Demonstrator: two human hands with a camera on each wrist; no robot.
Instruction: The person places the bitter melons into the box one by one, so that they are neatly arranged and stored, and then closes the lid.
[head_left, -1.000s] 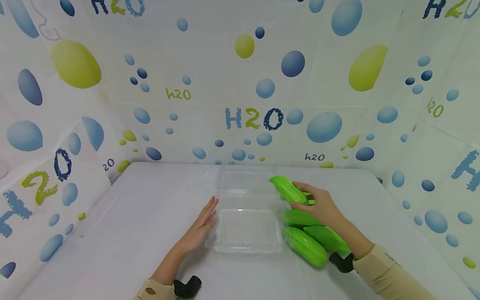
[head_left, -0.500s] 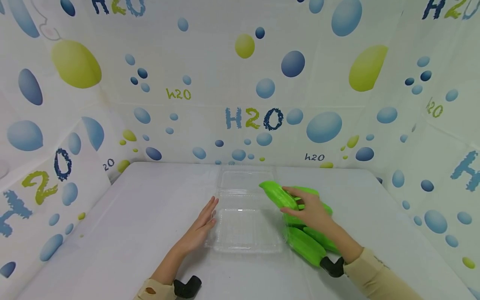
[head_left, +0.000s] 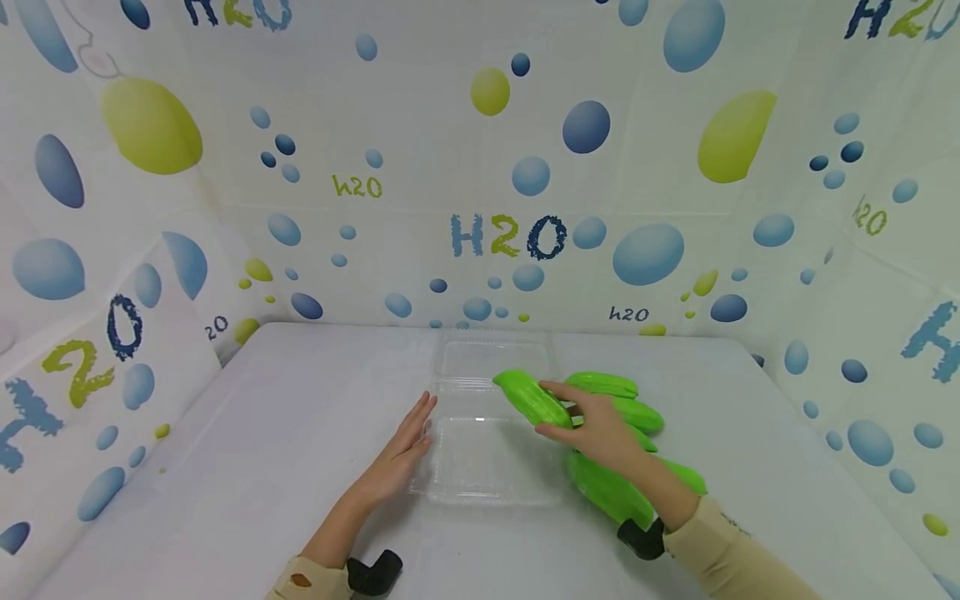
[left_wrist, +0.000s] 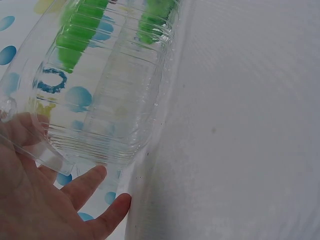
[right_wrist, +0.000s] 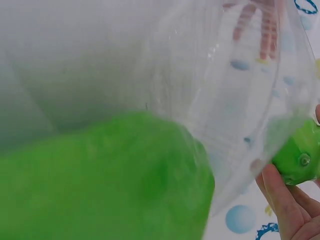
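Observation:
In the head view my right hand [head_left: 598, 429] grips a bright green, glossy cucumber [head_left: 531, 397] by its rear end. It is tilted, pointed tip toward the back left, above the right part of a clear plastic clamshell box [head_left: 495, 460]. The right wrist view shows fingers around the rounded end of this held cucumber [right_wrist: 302, 155]. My left hand [head_left: 393, 458] lies along the box's left side, fingers straight. Through the clear wall of the box [left_wrist: 100, 115], the left wrist view shows green shapes, blurred by the plastic.
Several more green cucumbers [head_left: 609, 487] lie at the box's right, partly under my right forearm. The open lid [head_left: 495, 358] lies flat behind the base. A white table [head_left: 300, 417] holds everything, with a patterned sheet [head_left: 420, 125] behind and at both sides.
My right hand has carried the cucumber left and slightly toward me, from over the pile to over the box. The left hand and the box have stayed put.

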